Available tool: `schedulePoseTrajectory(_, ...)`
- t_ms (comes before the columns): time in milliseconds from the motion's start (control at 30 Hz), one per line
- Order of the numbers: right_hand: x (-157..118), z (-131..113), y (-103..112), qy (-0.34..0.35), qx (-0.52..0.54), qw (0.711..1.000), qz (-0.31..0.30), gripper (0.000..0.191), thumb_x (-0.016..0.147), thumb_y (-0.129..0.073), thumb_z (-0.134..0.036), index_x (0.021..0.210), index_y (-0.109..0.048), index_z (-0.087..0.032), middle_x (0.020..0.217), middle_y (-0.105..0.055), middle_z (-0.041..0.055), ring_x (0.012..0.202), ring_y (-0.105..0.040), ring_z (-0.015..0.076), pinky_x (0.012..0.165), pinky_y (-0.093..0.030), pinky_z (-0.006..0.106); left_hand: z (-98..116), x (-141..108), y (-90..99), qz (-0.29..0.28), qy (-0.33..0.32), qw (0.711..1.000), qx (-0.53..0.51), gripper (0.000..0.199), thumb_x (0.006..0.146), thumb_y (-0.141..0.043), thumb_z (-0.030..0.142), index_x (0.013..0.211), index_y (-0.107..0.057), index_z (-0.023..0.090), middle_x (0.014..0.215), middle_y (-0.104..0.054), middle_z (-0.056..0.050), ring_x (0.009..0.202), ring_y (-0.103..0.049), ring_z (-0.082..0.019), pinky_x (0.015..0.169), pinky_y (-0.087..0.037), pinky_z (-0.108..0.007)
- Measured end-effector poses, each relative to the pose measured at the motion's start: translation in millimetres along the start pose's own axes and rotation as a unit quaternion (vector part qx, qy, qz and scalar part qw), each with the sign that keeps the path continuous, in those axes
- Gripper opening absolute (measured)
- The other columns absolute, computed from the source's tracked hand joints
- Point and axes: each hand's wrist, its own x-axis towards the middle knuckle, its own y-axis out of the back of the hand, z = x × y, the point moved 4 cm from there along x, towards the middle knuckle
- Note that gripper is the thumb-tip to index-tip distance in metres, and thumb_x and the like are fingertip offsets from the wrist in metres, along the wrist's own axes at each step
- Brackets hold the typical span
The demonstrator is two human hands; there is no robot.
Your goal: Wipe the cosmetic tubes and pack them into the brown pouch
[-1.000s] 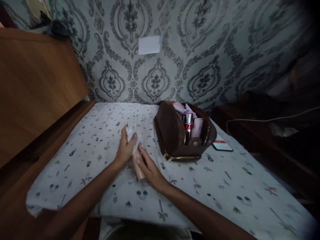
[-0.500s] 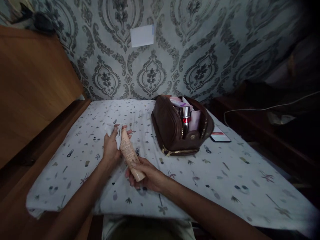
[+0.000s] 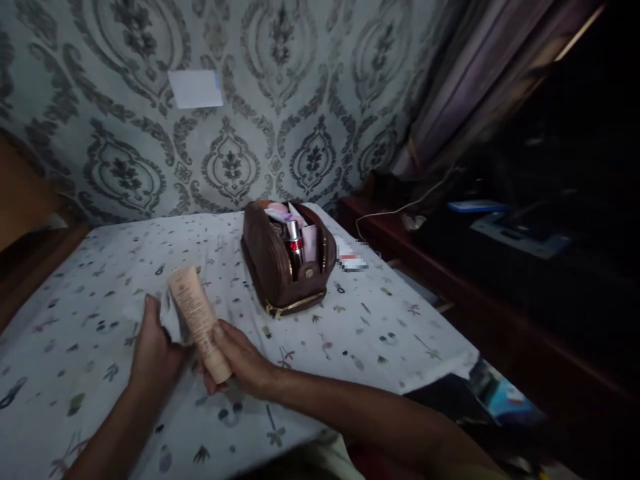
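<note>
A peach-beige squeeze tube [image 3: 194,310] with fine print rests in my right hand [image 3: 245,357], the thumb across its lower part and the fingers beneath. It tilts with its wide flat end up and to the left. My left hand [image 3: 156,350] is just left of the tube, thumb raised, closed on a thin white wipe [image 3: 173,321] that blurs into the cloth behind. Beyond both hands stands a brown cosmetic bag [image 3: 265,257], unzipped at the top. Inside it show a silver-capped bottle with a red band [image 3: 295,244] and several pink packs.
A patterned white cloth [image 3: 370,347] covers the surface. Right of the bag lies a pixelated phone [image 3: 351,257]. A white cable [image 3: 395,210] crosses the dark red ledge [image 3: 500,320] on the right. Patterned wallpaper [image 3: 310,87] rises behind, with a white card [image 3: 197,90] on it.
My view has swung right, so the bag and wall sit further left. The tube now stands apart from my left fingers, its flat upper end uncovered, held by my right hand alone.
</note>
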Motion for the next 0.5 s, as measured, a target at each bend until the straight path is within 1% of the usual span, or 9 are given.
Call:
schedulePoseTrajectory(67,1,0,2,0.008,-0.016,1.000,-0.019,0.072,0.073,-0.060,-0.087,0.102,-0.047,-0.022,0.065,-0.059,-0.0060,0.043,-0.054,0.0092,0.038,-0.039,0.020,-9,-15,-4.3,-0.025,0.043,0.997,0.055,0.068,0.094,-0.040,0.069,0.118,-0.071,0.014,0.107,-0.077,-0.013,0.090,-0.074,-0.024,0.075,-0.063,-0.034)
schedulePoseTrajectory(100,1,0,2,0.007,-0.023,0.999,-0.030,0.073,0.072,-0.059,-0.087,0.103,-0.047,-0.022,0.066,-0.059,-0.0057,0.043,-0.054,0.0095,0.038,-0.040,0.020,-12,-22,-5.3,-0.042,0.059,0.993,0.093,0.072,0.091,-0.039,0.073,0.120,-0.071,0.015,0.108,-0.077,-0.014,0.084,-0.074,-0.024,0.068,-0.063,-0.034)
schedulePoseTrajectory(133,2,0,3,0.006,-0.030,0.999,-0.038,0.074,0.073,-0.058,-0.088,0.104,-0.047,-0.022,0.066,-0.059,-0.0053,0.043,-0.054,0.0098,0.039,-0.040,0.021,-15,-28,-5.3,-0.060,0.068,0.987,0.134,0.073,0.089,-0.042,0.074,0.121,-0.070,0.016,0.105,-0.077,-0.013,0.073,-0.073,-0.024,0.058,-0.061,-0.033)
schedulePoseTrajectory(200,2,0,5,0.010,-0.047,0.998,-0.044,0.075,0.073,-0.056,-0.089,0.105,-0.047,-0.022,0.069,-0.059,-0.0042,0.046,-0.055,0.0101,0.041,-0.042,0.021,-18,-35,-2.3,-0.091,0.057,0.972,0.209,0.072,0.083,-0.051,0.074,0.123,-0.069,0.017,0.089,-0.078,-0.010,0.049,-0.064,-0.020,0.039,-0.052,-0.031)
schedulePoseTrajectory(267,4,0,8,0.014,-0.063,0.997,-0.041,0.078,0.072,-0.054,-0.090,0.109,-0.047,-0.022,0.073,-0.059,-0.0036,0.049,-0.056,0.0097,0.042,-0.041,0.020,-19,-34,2.4,-0.111,0.035,0.961,0.252,0.071,0.077,-0.062,0.071,0.121,-0.070,0.016,0.070,-0.074,-0.006,0.036,-0.052,-0.017,0.030,-0.043,-0.030)
schedulePoseTrajectory(300,5,1,10,0.013,-0.071,0.997,-0.038,0.079,0.072,-0.054,-0.090,0.111,-0.047,-0.022,0.074,-0.058,-0.0034,0.051,-0.056,0.0097,0.043,-0.042,0.020,-19,-32,4.5,-0.118,0.025,0.958,0.261,0.070,0.074,-0.066,0.069,0.119,-0.071,0.015,0.064,-0.071,-0.004,0.033,-0.049,-0.017,0.028,-0.041,-0.030)
schedulePoseTrajectory(367,7,4,13,0.011,-0.080,0.996,-0.034,0.081,0.070,-0.054,-0.091,0.113,-0.047,-0.022,0.075,-0.057,-0.0034,0.053,-0.056,0.0098,0.045,-0.043,0.020,-20,-29,7.2,-0.124,0.022,0.954,0.271,0.065,0.070,-0.073,0.063,0.113,-0.072,0.015,0.059,-0.068,-0.002,0.033,-0.049,-0.017,0.029,-0.043,-0.030)
schedulePoseTrajectory(433,8,5,14,0.004,-0.083,0.996,-0.033,0.081,0.069,-0.054,-0.092,0.109,-0.047,-0.022,0.074,-0.056,-0.0040,0.053,-0.055,0.0098,0.046,-0.044,0.022,-22,-26,8.3,-0.116,0.029,0.956,0.268,0.059,0.069,-0.077,0.057,0.110,-0.073,0.015,0.058,-0.068,-0.003,0.037,-0.053,-0.018,0.031,-0.044,-0.028)
schedulePoseTrajectory(500,8,4,14,-0.001,-0.086,0.996,-0.033,0.080,0.067,-0.054,-0.093,0.104,-0.048,-0.022,0.074,-0.055,-0.0043,0.052,-0.054,0.0098,0.046,-0.045,0.023,-24,-26,8.3,-0.108,0.038,0.959,0.259,0.056,0.071,-0.076,0.056,0.109,-0.073,0.015,0.060,-0.069,-0.003,0.040,-0.056,-0.018,0.032,-0.043,-0.026)
